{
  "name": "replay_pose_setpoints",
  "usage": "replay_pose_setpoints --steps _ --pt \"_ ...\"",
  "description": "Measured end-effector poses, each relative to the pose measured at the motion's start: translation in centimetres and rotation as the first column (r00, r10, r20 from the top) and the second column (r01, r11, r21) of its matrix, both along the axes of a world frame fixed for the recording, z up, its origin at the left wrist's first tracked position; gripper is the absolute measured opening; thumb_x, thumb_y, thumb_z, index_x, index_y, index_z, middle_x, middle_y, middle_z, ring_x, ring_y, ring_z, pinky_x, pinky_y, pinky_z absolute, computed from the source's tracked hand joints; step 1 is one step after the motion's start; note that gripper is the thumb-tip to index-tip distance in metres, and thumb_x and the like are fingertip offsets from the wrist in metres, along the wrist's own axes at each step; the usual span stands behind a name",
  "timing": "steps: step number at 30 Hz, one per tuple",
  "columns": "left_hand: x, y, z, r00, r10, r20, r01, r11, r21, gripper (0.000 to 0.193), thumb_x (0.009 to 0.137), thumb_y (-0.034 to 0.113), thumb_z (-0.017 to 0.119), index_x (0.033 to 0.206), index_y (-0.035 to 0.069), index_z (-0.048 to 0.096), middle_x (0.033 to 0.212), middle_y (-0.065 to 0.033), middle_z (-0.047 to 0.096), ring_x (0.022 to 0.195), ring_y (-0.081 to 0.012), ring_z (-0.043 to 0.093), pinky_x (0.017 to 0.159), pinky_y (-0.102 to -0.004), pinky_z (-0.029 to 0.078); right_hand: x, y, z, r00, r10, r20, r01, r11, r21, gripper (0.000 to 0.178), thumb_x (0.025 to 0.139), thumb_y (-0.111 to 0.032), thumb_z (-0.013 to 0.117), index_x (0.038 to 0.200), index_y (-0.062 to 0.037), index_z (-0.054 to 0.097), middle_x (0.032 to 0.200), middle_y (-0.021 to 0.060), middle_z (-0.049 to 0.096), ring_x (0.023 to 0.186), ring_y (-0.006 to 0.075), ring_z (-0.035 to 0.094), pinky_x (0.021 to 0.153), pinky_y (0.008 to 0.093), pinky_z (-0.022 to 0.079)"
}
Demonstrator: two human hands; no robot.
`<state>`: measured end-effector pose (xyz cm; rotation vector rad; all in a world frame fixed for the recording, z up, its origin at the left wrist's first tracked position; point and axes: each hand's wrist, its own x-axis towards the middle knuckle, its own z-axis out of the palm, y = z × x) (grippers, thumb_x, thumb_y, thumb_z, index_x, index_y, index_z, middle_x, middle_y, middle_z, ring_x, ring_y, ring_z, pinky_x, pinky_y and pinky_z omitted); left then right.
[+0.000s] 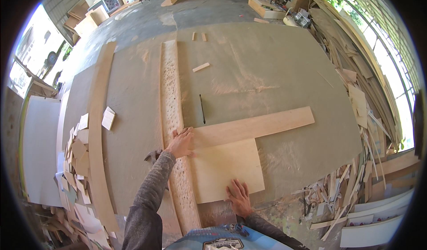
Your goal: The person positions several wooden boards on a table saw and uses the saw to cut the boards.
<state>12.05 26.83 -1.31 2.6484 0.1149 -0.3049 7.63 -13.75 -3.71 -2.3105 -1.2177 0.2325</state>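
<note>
A long, narrow wooden board with a pitted, speckled face runs away from me over the large worktop. My left hand grips it from above, fingers bent over its right edge. The fingertips meet the end of a smooth wooden plank, which lies crosswise to the right. Against the plank's near side is a pale rectangular plywood sheet. My right hand rests on this sheet's near edge, fingers spread. Under my left forearm a hammer is partly hidden; its head shows.
A black pen-like stick and a small wood strip lie beyond the plank. Another long board runs along the left, beside piled offcuts. Scrap strips heap at the right, below stacked long boards.
</note>
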Motion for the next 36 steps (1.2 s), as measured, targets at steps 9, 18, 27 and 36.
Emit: replay_pose_setpoints --steps 9,18,27,36 --pt "3.1 1.6 1.2 0.998 0.034 -0.055 -0.032 0.999 0.033 0.092 0.058 0.039 0.094 0.129 -0.002 0.055 0.161 -0.0224 0.034 0.152 -0.0358 0.027 0.121 -0.0523 0.020 2.4 2.1 -0.7 0.999 0.003 -0.033 -0.002 1.000 0.021 0.055 0.082 -0.020 0.077 0.135 -0.0101 0.064 0.158 0.0149 0.041 0.150 0.0321 0.033 0.122 0.0576 0.017" --pt "5.1 3.6 1.5 0.995 0.070 -0.073 -0.069 0.998 0.014 0.093 0.055 0.036 0.095 0.130 -0.001 0.055 0.161 -0.0215 0.035 0.153 -0.0321 0.025 0.120 -0.0568 0.019 4.5 4.2 -0.2 0.999 -0.006 -0.047 0.009 0.998 0.062 0.051 0.083 -0.022 0.077 0.131 -0.0105 0.065 0.157 0.0121 0.043 0.150 0.0302 0.033 0.123 0.0568 0.015" --pt "7.7 5.7 2.1 0.995 0.086 -0.055 -0.086 0.996 0.007 0.094 0.056 0.033 0.095 0.132 -0.003 0.054 0.159 -0.0233 0.037 0.151 -0.0350 0.029 0.123 -0.0484 0.020 6.8 6.4 -0.6 1.000 -0.006 -0.029 0.009 0.995 0.095 0.052 0.085 -0.019 0.075 0.135 -0.0114 0.062 0.158 0.0108 0.041 0.152 0.0272 0.030 0.124 0.0552 0.012" --pt "10.0 8.1 1.3 0.993 0.092 -0.077 -0.102 0.986 -0.132 0.125 0.054 0.034 0.095 0.154 -0.006 0.032 0.157 -0.0257 0.039 0.152 -0.0361 0.027 0.124 -0.0516 0.014 8.5 8.1 -2.0 1.000 -0.005 0.025 0.001 0.990 0.139 0.059 0.082 -0.016 0.075 0.138 -0.0128 0.060 0.161 0.0105 0.038 0.152 0.0267 0.028 0.125 0.0554 0.012"
